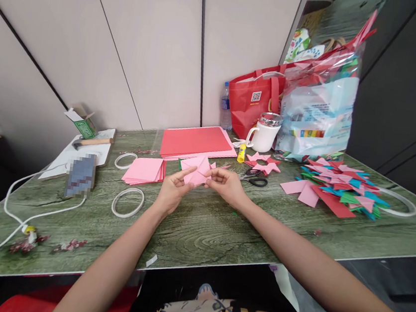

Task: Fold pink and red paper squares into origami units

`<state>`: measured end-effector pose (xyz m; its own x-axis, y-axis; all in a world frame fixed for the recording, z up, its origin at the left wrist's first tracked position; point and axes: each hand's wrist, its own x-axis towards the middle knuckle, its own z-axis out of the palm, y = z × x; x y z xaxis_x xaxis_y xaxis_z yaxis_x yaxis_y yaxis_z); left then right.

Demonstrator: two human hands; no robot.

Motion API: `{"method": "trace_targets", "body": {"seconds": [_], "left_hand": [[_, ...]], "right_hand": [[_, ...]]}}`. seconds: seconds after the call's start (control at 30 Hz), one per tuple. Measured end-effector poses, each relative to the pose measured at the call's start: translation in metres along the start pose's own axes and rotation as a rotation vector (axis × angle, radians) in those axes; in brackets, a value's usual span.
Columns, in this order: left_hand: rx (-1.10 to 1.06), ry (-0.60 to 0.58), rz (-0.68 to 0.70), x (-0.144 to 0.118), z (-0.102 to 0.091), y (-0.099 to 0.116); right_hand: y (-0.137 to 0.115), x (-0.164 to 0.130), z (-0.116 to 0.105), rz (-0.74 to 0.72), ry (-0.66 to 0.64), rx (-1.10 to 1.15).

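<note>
Black printed shirt (220,307) fills the near edge, just below the near rim of the green wood-grain tabletop (199,235). Bare surface lies between that rim and the hands; more open room spreads right of them, up to the far-right heap of pink, red, blue and green folded paper pieces (335,188). Left hand (172,192) and right hand (227,184) each pinch one side of the pink folded paper piece (197,171), held just above the table's middle; it shows creased, pointed flaps. Far of it lie a stack of pink square sheets (143,170), black-handled scissors (256,177) and a white tape ring (127,202) to the near left
</note>
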<state>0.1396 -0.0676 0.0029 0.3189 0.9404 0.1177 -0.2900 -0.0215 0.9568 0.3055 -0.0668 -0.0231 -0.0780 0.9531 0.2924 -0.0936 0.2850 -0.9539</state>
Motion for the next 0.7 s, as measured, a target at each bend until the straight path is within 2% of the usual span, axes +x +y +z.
{"method": "trace_targets", "body": {"seconds": [0.2, 0.33, 0.53, 0.7], "left_hand": [[-0.081, -0.085, -0.053, -0.001, -0.001, 0.001], [0.034, -0.090, -0.013, 0.000, -0.003, -0.009], [0.191, -0.118, 0.048, 0.000, -0.004, -0.019], [0.185, -0.131, 0.083, 0.000, -0.003, -0.017]], "right_hand": [[-0.001, 0.001, -0.001, -0.062, -0.014, -0.075], [-0.003, -0.002, 0.003, -0.088, -0.010, -0.194], [0.001, -0.006, 0.008, -0.079, 0.090, -0.312], [0.001, -0.004, 0.006, -0.017, 0.060, -0.208]]}}
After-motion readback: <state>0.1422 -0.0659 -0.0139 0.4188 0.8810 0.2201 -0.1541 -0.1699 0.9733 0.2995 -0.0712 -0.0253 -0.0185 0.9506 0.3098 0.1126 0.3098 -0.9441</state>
